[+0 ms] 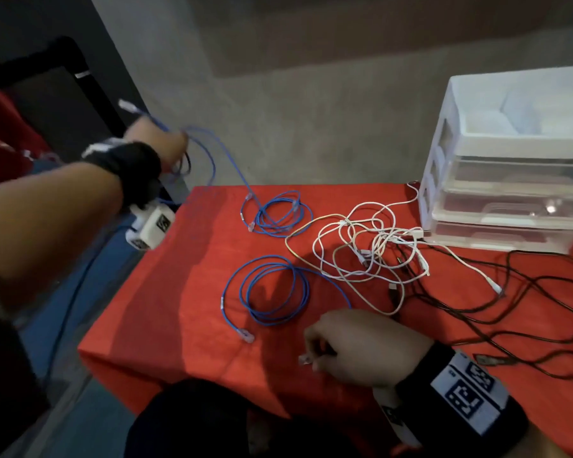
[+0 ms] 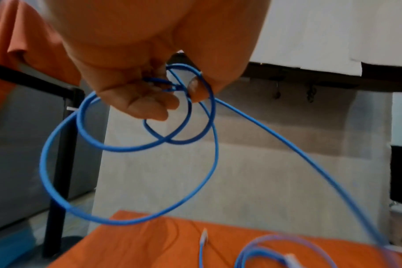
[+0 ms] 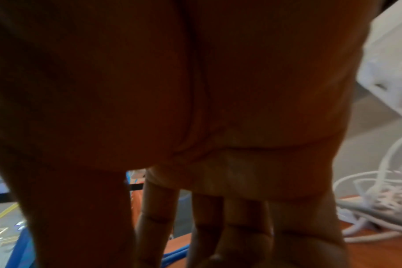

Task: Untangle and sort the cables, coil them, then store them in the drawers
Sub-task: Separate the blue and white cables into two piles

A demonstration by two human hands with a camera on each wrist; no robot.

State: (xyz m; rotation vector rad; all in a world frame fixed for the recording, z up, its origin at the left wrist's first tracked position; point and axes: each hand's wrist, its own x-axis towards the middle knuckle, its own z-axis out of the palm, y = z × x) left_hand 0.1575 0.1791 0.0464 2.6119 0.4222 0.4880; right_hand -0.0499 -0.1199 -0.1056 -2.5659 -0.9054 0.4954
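My left hand [image 1: 161, 145] is raised beyond the table's left edge and grips a few loops of a blue network cable [image 1: 212, 153]; the left wrist view shows the fingers [image 2: 147, 103] curled round those loops [image 2: 126, 148]. The cable's clear plug [image 1: 126, 105] sticks up past the hand, and its other end trails down to a loose blue coil [image 1: 278, 213] on the red cloth. A second blue coil [image 1: 272, 289] lies nearer. My right hand [image 1: 344, 345] rests at the front edge and pinches a clear plug [image 1: 306, 359]. In the right wrist view the palm [image 3: 218, 108] is dark.
A tangle of white cables [image 1: 371, 252] lies mid-table, with black cables [image 1: 510, 302] spreading to the right. A white and clear drawer unit [image 1: 516, 180] stands at the back right, its drawers pushed in. The red cloth [image 1: 166, 292] ends at the left over a grey floor.
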